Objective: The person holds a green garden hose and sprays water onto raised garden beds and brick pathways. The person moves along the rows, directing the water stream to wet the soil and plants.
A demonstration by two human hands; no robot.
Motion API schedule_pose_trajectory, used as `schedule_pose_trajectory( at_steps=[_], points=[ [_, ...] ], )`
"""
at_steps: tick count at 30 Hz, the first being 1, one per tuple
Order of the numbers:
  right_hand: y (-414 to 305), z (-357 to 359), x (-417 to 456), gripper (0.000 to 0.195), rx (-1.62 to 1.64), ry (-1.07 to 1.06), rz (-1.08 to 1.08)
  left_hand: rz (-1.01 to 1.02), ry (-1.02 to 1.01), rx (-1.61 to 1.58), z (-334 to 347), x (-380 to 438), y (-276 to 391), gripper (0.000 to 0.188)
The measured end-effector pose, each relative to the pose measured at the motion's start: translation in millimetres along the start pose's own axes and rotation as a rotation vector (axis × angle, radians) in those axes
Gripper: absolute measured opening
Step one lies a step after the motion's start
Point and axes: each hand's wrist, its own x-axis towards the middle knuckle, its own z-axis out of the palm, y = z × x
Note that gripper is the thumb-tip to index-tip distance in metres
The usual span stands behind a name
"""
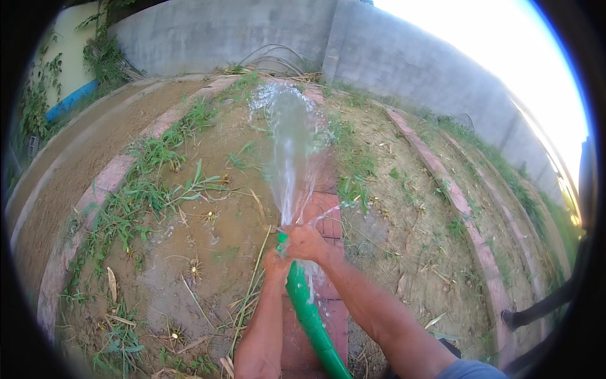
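Both of my hands hold the end of a thick green hose that runs up from the bottom of the view. My left hand grips the hose just below its mouth, on the left side. My right hand wraps its top end, fingers by the opening. A wide spray of water shoots forward from the mouth, with thin side jets to the right. Under the hose lies a red paved path. Wet, muddy soil spreads to its left. Part of the hose's mouth is hidden by my fingers.
Pinkish brick edging strips divide the soil beds on both sides. Green weeds and cut stubs grow beside the path. A grey concrete wall closes the far side, with coiled hose or cable at its foot. Dark poles stand at the right edge.
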Motion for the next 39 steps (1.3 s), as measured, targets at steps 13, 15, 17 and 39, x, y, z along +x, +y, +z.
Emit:
schedule_pose_trajectory(
  at_steps=[13,15,17,39],
  points=[
    [0,-4,5,0.051,0.06,0.065,-0.087,-0.042,0.051,0.058,-1,-14,42,0.022],
    [2,-6,0,0.051,0.049,0.04,-0.053,-0.04,-0.003,0.025,1,-15,41,0.02],
    [-7,-6,6,0.052,0.036,0.06,-0.083,-0.082,0.055,0.048,-9,0,13,0.017],
    [-9,-1,12,0.049,-0.009,0.075,-0.14,-0.003,0.038,-0.108,-7,-1,11,0.025]
  ],
)
